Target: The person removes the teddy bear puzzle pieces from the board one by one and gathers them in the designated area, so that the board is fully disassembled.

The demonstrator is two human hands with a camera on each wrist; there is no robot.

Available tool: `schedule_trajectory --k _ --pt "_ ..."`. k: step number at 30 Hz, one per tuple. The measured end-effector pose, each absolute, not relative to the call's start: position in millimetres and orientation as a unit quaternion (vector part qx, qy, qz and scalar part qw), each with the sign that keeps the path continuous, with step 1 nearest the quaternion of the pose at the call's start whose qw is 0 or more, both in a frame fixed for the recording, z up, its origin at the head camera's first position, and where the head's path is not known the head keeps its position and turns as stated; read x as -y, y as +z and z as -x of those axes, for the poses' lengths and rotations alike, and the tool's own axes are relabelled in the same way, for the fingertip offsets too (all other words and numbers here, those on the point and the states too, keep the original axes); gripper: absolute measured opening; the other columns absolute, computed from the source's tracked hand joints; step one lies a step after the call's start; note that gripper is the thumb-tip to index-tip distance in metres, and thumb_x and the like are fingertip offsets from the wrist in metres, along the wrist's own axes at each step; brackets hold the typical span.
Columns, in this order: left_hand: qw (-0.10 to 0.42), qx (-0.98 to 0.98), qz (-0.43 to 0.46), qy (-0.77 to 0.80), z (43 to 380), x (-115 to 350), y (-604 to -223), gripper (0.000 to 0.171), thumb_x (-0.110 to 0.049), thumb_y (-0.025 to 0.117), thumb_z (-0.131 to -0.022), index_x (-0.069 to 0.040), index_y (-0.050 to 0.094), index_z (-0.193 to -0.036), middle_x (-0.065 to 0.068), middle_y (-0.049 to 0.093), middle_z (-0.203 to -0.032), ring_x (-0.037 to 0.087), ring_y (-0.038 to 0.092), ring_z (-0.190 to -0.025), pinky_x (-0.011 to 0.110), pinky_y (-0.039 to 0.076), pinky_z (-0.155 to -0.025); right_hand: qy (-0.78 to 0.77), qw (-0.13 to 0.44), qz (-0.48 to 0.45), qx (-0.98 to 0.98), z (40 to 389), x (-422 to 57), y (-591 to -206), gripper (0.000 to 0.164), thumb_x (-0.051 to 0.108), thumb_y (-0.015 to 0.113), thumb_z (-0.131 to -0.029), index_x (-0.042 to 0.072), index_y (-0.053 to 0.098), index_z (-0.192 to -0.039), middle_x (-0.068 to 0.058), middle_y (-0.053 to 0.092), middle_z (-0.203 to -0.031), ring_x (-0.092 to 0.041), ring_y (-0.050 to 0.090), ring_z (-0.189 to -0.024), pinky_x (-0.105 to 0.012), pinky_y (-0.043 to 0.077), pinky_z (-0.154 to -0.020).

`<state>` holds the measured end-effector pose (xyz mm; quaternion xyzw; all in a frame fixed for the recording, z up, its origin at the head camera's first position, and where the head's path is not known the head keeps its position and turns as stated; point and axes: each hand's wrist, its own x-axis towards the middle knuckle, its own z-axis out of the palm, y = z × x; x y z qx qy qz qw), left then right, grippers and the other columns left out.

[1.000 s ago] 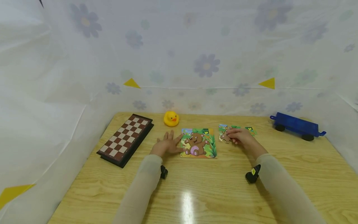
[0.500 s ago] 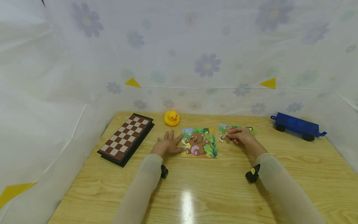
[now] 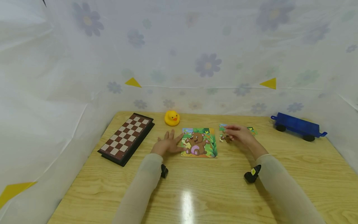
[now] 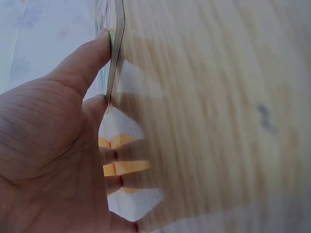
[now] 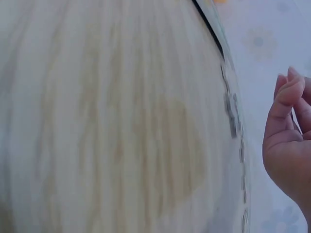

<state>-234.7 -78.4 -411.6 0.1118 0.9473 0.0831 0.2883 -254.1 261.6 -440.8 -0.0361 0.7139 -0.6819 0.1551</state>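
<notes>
My left hand (image 3: 167, 145) lies spread beside the bear picture board (image 3: 199, 143). Its thumb and forefinger rest at the board's left edge; the left wrist view shows the thumb (image 4: 90, 58) on the edge and the other fingertips down on the table. My right hand (image 3: 241, 136) hovers over the loose jigsaw pieces (image 3: 223, 138) to the right of the board. In the right wrist view the thumb and fingertips (image 5: 286, 92) come together above the row of pieces (image 5: 238, 131), with no piece showing between them. The hand covers part of these pieces in the head view.
A folded chessboard (image 3: 126, 138) lies on the left of the wooden table (image 3: 212, 193). Behind the left hand sits a yellow rubber duck (image 3: 172, 118). A blue toy wagon (image 3: 297, 125) stands at the far right. White flowered sheeting (image 3: 179, 56) hangs along the back.
My right hand has lifted slightly from the loose jigsaw pieces, its fingertips moving a little up and back. The left hand and the bear board stay in place.
</notes>
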Motion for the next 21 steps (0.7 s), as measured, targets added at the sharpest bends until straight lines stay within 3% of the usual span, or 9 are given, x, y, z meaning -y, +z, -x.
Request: schedule_trajectory --k 6,15,21 --pt "0.291 -0.947 -0.111 0.084 234 78 -410 0.079 -0.064 0.046 -0.089 -0.039 0.003 -0.151 0.011 -0.013 -0.157 0.032 -0.012 -0.143 0.065 0.000 -0.108 -0.702 0.172 0.075 -0.687 254 -247 -439 0.044 0.016 0.062 -0.093 -0.003 0.051 -0.131 0.001 0.062 -0.091 -0.010 0.055 -0.066 -0.023 0.047 -0.058" --pt "0.289 -0.947 -0.111 0.088 234 78 -411 0.080 -0.064 0.046 -0.089 -0.038 0.005 -0.152 0.012 -0.011 -0.158 0.033 -0.011 -0.143 0.065 0.001 -0.108 -0.715 0.187 0.090 -0.667 255 -225 -441 0.048 0.014 0.061 -0.093 -0.011 0.045 -0.131 -0.002 0.061 -0.085 -0.009 0.055 -0.062 -0.022 0.043 -0.054" --pt "0.289 -0.947 -0.111 0.084 235 78 -413 0.080 -0.065 0.046 -0.088 -0.039 0.004 -0.151 0.011 -0.011 -0.158 0.032 -0.011 -0.143 0.065 0.001 -0.108 -0.705 0.199 0.099 -0.673 257 -210 -448 0.045 0.010 0.059 -0.094 -0.011 0.045 -0.132 0.001 0.064 -0.097 -0.009 0.057 -0.069 -0.021 0.049 -0.059"
